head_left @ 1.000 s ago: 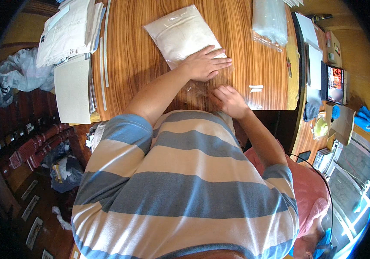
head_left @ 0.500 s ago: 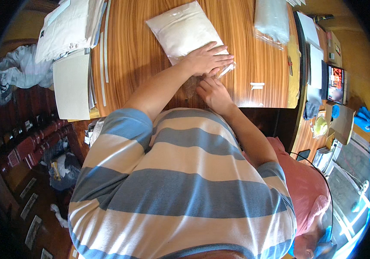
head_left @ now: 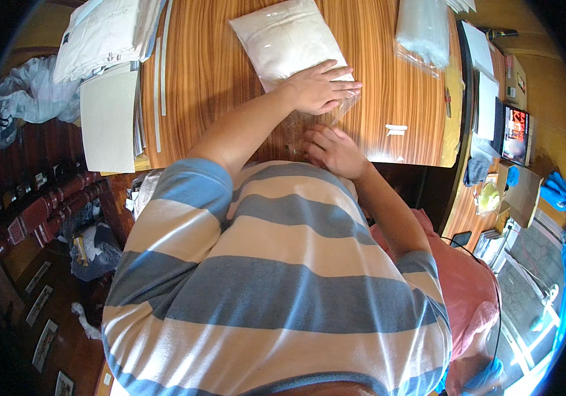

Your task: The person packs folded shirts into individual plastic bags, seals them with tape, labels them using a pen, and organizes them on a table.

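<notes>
A white folded cloth [head_left: 289, 39] lies flat inside a clear plastic bag on the wooden table. My left hand [head_left: 319, 88] rests palm down over the bag's near end, its fingers stretched out to the right. The loose clear end of the bag [head_left: 294, 132] spreads from under that hand toward the table's near edge. Just below it is my right hand [head_left: 331, 148], its fingers curled and pressed together beside the clear plastic. What those fingers pinch, if anything, is hidden.
A stack of clear plastic bags [head_left: 422, 36] lies at the table's far right. Folded white garments [head_left: 101, 39] and white boards [head_left: 108, 125] are piled at the left. A small white strip [head_left: 396, 129] sits right of my hands. Someone in a pink shirt [head_left: 464, 277] is close on my right.
My right hand has drawn away from my left hand, toward my body, along the bag's loose end. My left hand still lies flat on the bag.
</notes>
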